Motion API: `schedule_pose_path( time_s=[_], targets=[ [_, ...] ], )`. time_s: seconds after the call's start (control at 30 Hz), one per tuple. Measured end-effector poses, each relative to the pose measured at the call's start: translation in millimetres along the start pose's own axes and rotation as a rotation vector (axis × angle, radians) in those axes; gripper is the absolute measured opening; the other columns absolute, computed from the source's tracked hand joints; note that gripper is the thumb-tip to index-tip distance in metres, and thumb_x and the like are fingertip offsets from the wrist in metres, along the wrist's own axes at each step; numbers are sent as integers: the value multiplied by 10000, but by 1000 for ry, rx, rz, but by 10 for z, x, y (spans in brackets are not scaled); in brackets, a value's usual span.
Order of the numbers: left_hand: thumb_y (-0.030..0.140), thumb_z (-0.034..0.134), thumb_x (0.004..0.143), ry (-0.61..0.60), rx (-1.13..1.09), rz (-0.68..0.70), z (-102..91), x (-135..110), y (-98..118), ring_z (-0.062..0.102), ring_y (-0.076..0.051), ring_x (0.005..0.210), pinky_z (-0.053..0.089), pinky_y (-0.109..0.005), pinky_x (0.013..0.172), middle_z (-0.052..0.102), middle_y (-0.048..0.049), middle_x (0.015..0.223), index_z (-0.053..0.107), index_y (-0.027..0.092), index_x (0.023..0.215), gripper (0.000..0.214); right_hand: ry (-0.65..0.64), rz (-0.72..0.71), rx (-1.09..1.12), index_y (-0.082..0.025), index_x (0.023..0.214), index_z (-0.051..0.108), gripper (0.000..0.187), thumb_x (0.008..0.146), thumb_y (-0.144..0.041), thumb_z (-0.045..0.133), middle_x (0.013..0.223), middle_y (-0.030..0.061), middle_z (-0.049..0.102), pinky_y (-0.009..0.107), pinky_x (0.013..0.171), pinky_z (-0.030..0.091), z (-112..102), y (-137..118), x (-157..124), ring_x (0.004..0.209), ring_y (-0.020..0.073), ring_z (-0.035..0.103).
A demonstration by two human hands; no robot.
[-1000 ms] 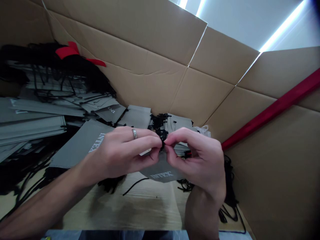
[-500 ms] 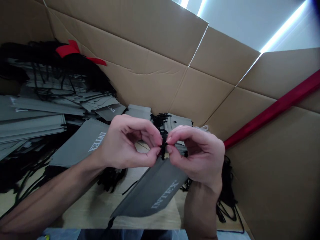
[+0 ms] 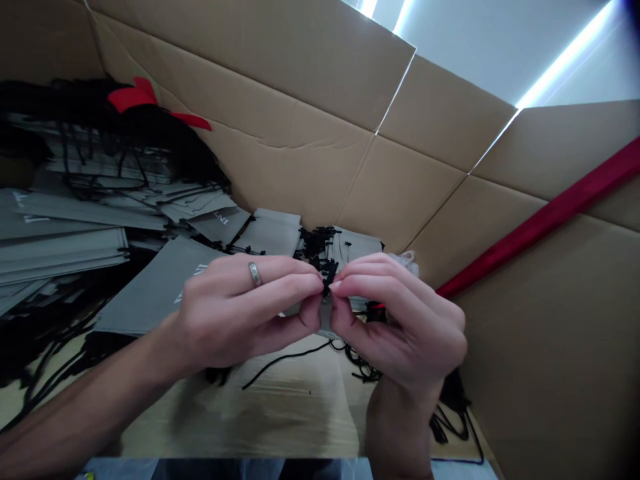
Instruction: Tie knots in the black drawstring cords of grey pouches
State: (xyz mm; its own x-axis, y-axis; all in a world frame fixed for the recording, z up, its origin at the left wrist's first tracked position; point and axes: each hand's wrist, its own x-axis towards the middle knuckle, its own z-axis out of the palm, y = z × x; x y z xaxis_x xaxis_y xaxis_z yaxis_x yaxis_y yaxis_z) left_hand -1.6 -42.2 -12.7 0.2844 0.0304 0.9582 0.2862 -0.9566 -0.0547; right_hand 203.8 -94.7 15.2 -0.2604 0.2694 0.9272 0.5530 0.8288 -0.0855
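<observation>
So a tiny bit of black cord (image 3: 327, 288) is being pinched by both hands, right in the middle and up above the desk (image 3: 270, 423). It's gripped between the thumb and fingertips of the left hand (image 3: 240, 310), where a shiny metal ring (image 3: 255, 274) is worn, and also by the right hand (image 3: 405, 327), with its fingers curled over and stacked. Both sets of fingertips are nearly met, so most of the cord is covered and its exact shape can't be made out. Just below it, a sliver of grey fabric (image 3: 325, 317) can be seen between the hands, mostly blocked by them. The desk is smooth, pale, wood-look stuff, and a thin loose cord (image 3: 283, 359) is laid across it in a lazy curve, near some loopy black coils (image 3: 364, 372) beside the right wrist. Over on the left, a big flat grey pouch (image 3: 145, 293) with squared corners is partly covered by the left hand, its white lettering cut off. Beyond that, thin matte pouches (image 3: 60, 250) are piled in messy layers, topped by a stringy black heap (image 3: 175, 133) with a bright red strip (image 3: 133, 99) draped on it. The whole lot is backed by creased brown cardboard (image 3: 280, 113), with a long dark-red band (image 3: 545, 217) stretched diagonally along the right side.
</observation>
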Motion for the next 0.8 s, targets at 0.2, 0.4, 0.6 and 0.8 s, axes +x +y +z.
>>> schedule_pose_path(
  time_s=[0.2,0.4,0.6,0.8],
  targets=[
    [201,836,931,111,-159,-221,61,49,27,830,-104,724,675,-217,655,881,77,907,761,274,982,116,78,8,6,-273,1030,775,325,930,36,766,862,11,805,354,690,688,52,-27,-3,755,183,764],
    [163,850,998,18,-34,-51,7,21,13,842,-124,795,704,-223,744,893,13,1021,759,235,1080,142,18,117,40,-304,1041,777,311,956,-7,753,894,14,823,380,709,696,-6,-42,-30,793,204,787],
    [239,727,1117,-180,132,-130,-212,-20,202,879,-270,1056,743,-373,894,878,-84,1193,775,243,1241,133,26,60,-32,-249,1024,776,280,960,24,767,902,18,823,340,741,695,29,-73,-16,819,183,786],
    [137,858,929,43,-69,-110,-67,52,101,806,-130,705,646,-211,639,853,16,890,763,234,1000,152,97,8,92,-199,993,795,270,923,59,755,873,34,807,326,687,672,102,-42,8,765,178,773]
  ],
)
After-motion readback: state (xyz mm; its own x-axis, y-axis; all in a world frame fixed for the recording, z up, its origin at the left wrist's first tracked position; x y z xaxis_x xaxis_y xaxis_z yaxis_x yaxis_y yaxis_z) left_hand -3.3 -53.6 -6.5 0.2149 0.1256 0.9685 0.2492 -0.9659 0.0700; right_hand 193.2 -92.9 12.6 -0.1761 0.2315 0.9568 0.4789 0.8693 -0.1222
